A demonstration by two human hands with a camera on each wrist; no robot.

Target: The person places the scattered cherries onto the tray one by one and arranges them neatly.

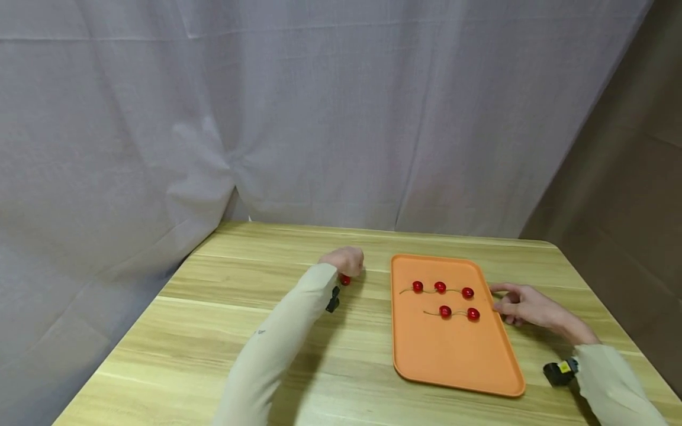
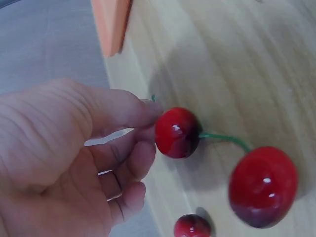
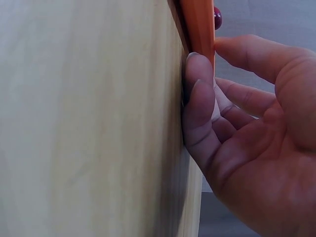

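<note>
My left hand [image 2: 64, 158] pinches a glossy round cherry [image 2: 177, 132] by its thin green stem; my right hand [image 3: 247, 143], fingers loosely extended, touches the smooth orange tray's [image 3: 197, 22] rim.

Five cherries [image 1: 445, 311] lie on one orange tray [image 1: 453, 367]; three more cherries [image 2: 261, 185] are off it.

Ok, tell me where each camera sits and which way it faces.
Head: above, facing forward-down at the table, orange tray, both sleeves and hands.
Left wrist: beside the left hand, looking at the cherry it pinches.
Right wrist: under the right hand, facing the tray's edge.
All three views show the tray.
</note>
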